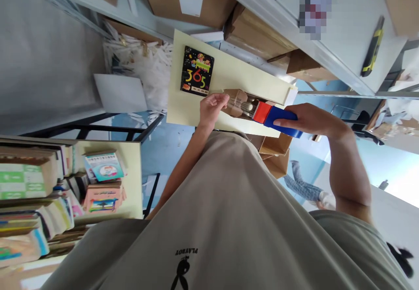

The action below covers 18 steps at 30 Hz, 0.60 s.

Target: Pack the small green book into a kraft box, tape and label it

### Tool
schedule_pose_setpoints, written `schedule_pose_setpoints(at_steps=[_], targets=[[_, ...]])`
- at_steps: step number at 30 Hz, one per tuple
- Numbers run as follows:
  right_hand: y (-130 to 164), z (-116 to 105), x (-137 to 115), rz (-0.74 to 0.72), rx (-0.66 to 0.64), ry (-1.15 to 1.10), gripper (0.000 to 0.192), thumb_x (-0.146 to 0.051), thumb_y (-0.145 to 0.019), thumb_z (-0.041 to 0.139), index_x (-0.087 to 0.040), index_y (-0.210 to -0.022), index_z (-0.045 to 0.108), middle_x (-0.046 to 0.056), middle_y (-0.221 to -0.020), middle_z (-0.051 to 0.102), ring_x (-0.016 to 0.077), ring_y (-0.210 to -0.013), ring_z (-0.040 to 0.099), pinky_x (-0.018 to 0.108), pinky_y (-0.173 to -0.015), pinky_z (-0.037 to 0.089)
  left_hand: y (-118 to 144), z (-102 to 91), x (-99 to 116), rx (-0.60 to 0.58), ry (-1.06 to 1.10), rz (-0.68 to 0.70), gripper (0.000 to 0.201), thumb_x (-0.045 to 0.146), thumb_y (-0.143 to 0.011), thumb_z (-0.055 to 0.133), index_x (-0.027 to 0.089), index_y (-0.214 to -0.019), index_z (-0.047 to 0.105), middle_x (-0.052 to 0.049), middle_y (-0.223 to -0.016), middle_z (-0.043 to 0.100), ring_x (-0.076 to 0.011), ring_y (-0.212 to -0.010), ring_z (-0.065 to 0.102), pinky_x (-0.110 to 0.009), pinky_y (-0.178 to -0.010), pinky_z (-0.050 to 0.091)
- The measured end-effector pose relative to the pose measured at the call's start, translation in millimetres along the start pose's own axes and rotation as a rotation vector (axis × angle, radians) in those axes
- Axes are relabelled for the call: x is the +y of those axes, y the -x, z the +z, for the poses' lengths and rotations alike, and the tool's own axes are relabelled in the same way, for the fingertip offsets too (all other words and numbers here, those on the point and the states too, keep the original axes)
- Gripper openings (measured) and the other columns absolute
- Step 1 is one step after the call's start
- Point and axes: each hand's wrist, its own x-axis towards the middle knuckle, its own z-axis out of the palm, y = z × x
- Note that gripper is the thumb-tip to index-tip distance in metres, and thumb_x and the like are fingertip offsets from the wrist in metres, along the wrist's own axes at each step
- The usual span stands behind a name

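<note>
My right hand (309, 117) is wrapped around a blue and red tape dispenser (281, 119), its toothed edge pointing left. Clear packing tape (238, 105) seems to stretch leftward from it. My left hand (213, 108) is closed, its thumb and fingers pinched at the tape's left end. Beneath the tape and the dispenser lies a brown cardboard box (234, 93) with raised flaps, partly hidden. Left of the box, close to my left fingers, a black book with "365" on its cover (197, 70) lies flat on the pale yellow tabletop (229, 65).
A box cutter (373, 47) rests on the shelf above right. Cardboard boxes (258, 32) stand behind the table. Stacked books (104, 167) fill a table at lower left. White scraps (147, 63) lie heaped beyond. Another person's legs (303, 183) show at right.
</note>
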Motion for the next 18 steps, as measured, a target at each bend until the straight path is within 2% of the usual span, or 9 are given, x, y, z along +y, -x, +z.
schedule_pose_setpoints(at_steps=[2, 4, 8, 10, 14, 18], targets=[[-1, 1, 3, -0.043, 0.076, -0.025, 0.084, -0.109, -0.09, 0.068, -0.025, -0.09, 0.074, 0.007, -0.075, 0.073, 0.0265, -0.071, 0.067, 0.039, -0.066, 0.046, 5, -0.1, 10, 0.026, -0.003, 0.058, 0.041, 0.049, -0.087, 0.108, 0.023, -0.082, 0.076, 0.001, -0.074, 0.075, -0.012, -0.067, 0.068, -0.027, -0.071, 0.061], [-2, 4, 5, -0.099, 0.15, -0.071, 0.088, -0.112, -0.087, 0.067, -0.025, -0.095, 0.076, 0.007, -0.078, 0.075, 0.028, -0.076, 0.07, 0.039, -0.068, 0.049, 14, -5.1, 28, 0.036, -0.002, 0.177, 0.044, 0.056, -0.087, 0.107, 0.023, -0.083, 0.077, 0.001, -0.075, 0.074, -0.0124, -0.068, 0.069, -0.027, -0.07, 0.062], [-1, 15, 7, -0.233, 0.221, -0.143, 0.094, -0.116, -0.08, 0.07, -0.024, -0.101, 0.076, 0.005, -0.082, 0.075, 0.0259, -0.076, 0.067, 0.037, -0.067, 0.048, 35, -24.1, 82, -0.027, 0.002, 0.48, 0.052, 0.071, -0.084, 0.107, 0.025, -0.089, 0.084, -0.001, -0.082, 0.076, -0.0144, -0.076, 0.074, -0.029, -0.076, 0.065], [-3, 24, 4, -0.317, 0.228, -0.166, 0.093, -0.114, -0.08, 0.074, -0.024, -0.103, 0.075, 0.005, -0.083, 0.074, 0.0254, -0.075, 0.066, 0.037, -0.067, 0.048, 41, -33.6, 114, -0.049, -0.045, 0.567, 0.051, 0.071, -0.082, 0.109, 0.026, -0.089, 0.084, 0.0, -0.082, 0.074, -0.0152, -0.078, 0.075, -0.029, -0.077, 0.066], [-23, 45, -9, -0.49, 0.22, -0.235, 0.092, -0.108, -0.086, 0.076, -0.025, -0.126, 0.078, 0.007, -0.093, 0.08, 0.0299, -0.08, 0.073, 0.038, -0.072, 0.055, 55, -45.4, 182, -0.078, -0.324, 0.715, 0.049, 0.072, -0.081, 0.109, 0.03, -0.085, 0.084, 0.001, -0.079, 0.07, -0.0181, -0.08, 0.075, -0.033, -0.075, 0.064], [-59, 69, -24, -0.67, 0.256, -0.335, 0.096, -0.104, -0.091, 0.074, -0.023, -0.141, 0.074, 0.011, -0.105, 0.083, 0.0327, -0.085, 0.077, 0.041, -0.078, 0.06, 87, -39.4, 244, -0.177, -0.674, 1.091, 0.019, 0.056, -0.102, 0.099, 0.038, -0.1, 0.093, 0.001, -0.087, 0.08, -0.0193, -0.081, 0.076, -0.038, -0.075, 0.063]])
